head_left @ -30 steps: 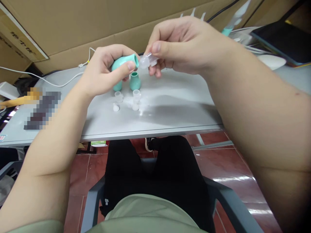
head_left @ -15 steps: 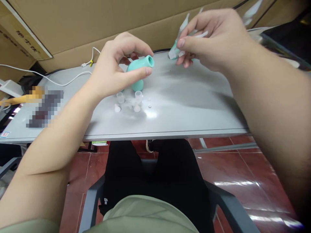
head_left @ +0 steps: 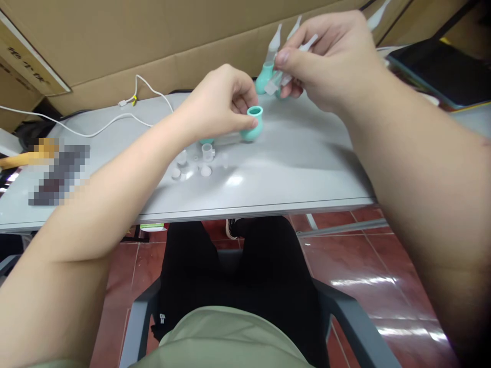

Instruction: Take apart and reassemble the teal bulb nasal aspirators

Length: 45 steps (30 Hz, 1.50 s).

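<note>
Between the thumb and fingers of my left hand [head_left: 226, 102] is a teal bulb [head_left: 252, 132], upright with its open mouth facing up. My right hand [head_left: 326, 61] pinches a clear plastic nozzle piece [head_left: 273, 84] with a pointed tip, over the back of the table. Just left of it stands another teal bulb [head_left: 264, 79] topped by a translucent pointed nozzle [head_left: 275, 40]. Nearer the front edge lie a small clear cup [head_left: 207, 152] and a white round cap [head_left: 206, 170], with more small clear parts beside them. A further teal bulb is mostly hidden behind my left wrist.
The grey table [head_left: 276, 179] has a white cable [head_left: 115, 120] at its back left and a blurred dark object [head_left: 63, 174] at the left. A cardboard wall [head_left: 153, 41] rises behind. A dark flat device [head_left: 448, 71] lies at the right.
My left hand has moved right, and its bulb has turned from tilted to upright and come lower. The nozzle piece in my right hand now points its wide end down left.
</note>
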### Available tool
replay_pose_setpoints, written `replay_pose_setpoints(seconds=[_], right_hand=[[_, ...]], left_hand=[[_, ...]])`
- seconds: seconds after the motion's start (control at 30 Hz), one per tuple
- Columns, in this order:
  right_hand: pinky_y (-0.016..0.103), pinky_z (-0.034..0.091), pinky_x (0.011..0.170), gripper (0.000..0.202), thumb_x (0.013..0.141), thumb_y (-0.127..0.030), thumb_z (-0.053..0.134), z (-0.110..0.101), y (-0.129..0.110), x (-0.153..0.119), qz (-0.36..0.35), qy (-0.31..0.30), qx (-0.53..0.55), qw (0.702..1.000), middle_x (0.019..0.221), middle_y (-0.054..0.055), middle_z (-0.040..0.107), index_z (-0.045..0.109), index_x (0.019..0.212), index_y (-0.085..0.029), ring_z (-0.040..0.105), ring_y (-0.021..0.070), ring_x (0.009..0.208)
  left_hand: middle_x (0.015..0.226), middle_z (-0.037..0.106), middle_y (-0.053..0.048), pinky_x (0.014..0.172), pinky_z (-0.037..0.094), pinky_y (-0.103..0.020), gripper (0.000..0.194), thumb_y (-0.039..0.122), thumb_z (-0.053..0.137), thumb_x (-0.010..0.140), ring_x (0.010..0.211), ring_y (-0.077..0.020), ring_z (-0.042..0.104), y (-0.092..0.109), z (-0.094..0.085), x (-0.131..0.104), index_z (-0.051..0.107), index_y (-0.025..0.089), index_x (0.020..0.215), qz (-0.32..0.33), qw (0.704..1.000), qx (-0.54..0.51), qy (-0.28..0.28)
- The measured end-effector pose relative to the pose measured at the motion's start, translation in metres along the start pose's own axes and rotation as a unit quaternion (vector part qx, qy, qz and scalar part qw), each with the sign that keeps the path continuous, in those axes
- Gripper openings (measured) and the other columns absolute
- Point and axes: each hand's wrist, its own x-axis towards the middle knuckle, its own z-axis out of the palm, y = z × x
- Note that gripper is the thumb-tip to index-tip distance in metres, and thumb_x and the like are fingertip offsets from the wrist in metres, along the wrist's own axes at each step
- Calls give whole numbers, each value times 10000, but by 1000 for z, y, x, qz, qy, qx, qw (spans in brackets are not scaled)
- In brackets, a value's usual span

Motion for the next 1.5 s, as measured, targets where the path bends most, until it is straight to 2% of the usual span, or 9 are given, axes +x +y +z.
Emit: replay_pose_setpoints(seconds=[0.13, 0.33, 0.47, 0.77, 0.93, 1.1, 1.23, 1.33, 1.5], right_hand=[[210, 416, 395, 673, 612, -760, 1046, 4, -8, -6, 4, -22, -20, 1000, 615, -17, 667, 726, 738, -181, 633, 87, 495], [280, 408, 467, 629, 733, -860, 922, 10, -19, -12, 16, -66, -62, 996, 630, -7, 631, 762, 802, -256, 625, 93, 549], [305, 396, 506, 612, 844, -849, 845, 13, -23, -15, -3, -87, -41, 995, 693, -18, 646, 724, 887, -250, 609, 103, 583], [225, 452, 592, 312, 1036, -438, 848, 22, -33, -23, -32, -123, -39, 991, 770, -56, 591, 625, 935, -245, 637, 61, 688], [201, 486, 642, 209, 936, -350, 911, 15, -38, -24, -21, -119, -67, 990, 792, -59, 722, 747, 907, -224, 687, 35, 735], [249, 526, 628, 282, 861, -497, 923, 13, -34, -24, -44, -118, -77, 989, 867, -45, 791, 801, 926, -251, 710, 60, 724], [213, 569, 661, 237, 876, -477, 930, 16, -32, -24, -51, -123, -75, 988, 875, -63, 796, 819, 938, -278, 732, 50, 739], [181, 571, 657, 268, 806, -490, 969, 16, -32, -24, -45, -108, -83, 990, 828, -33, 784, 831, 880, -272, 715, 61, 730], [215, 618, 725, 324, 748, -592, 947, 16, -33, -24, -25, -76, -137, 987, 907, 5, 822, 848, 856, -303, 754, 128, 820]], left_hand=[[858, 810, -56, 833, 609, -493, 151, 222, 882, 727, 860, -298, 767, -3, 7, -4, 762, 271, 804, -46, 997, 49, 32], [1015, 854, -13, 997, 591, -589, 337, 438, 1016, 652, 1051, -369, 778, -15, -4, -4, 808, 365, 907, 25, 992, 85, 92], [1010, 853, -36, 917, 618, -568, 245, 467, 927, 833, 971, -333, 781, -21, 2, -7, 813, 305, 978, 81, 984, 11, 159], [956, 844, -63, 740, 624, -527, 151, 409, 846, 883, 791, -292, 754, -30, 14, -9, 811, 295, 976, 152, 973, -13, 175], [869, 789, -55, 674, 587, -522, 259, 465, 884, 679, 726, -295, 698, -54, 6, 3, 785, 338, 882, 185, 959, 27, 214], [918, 817, -27, 717, 591, -540, 328, 455, 917, 659, 761, -297, 666, -74, -12, 19, 765, 362, 935, 157, 976, 67, 132], [966, 835, -8, 779, 598, -526, 279, 462, 849, 773, 808, -290, 669, -60, -10, 6, 795, 360, 1027, 126, 983, 88, 102], [1023, 834, -29, 911, 594, -526, 206, 478, 778, 891, 898, -289, 672, -41, 2, -11, 795, 316, 1018, 82, 978, 88, 169], [896, 796, -25, 885, 560, -531, 201, 484, 852, 818, 809, -288, 612, -34, 10, -15, 729, 329, 857, 50, 980, 59, 185]])
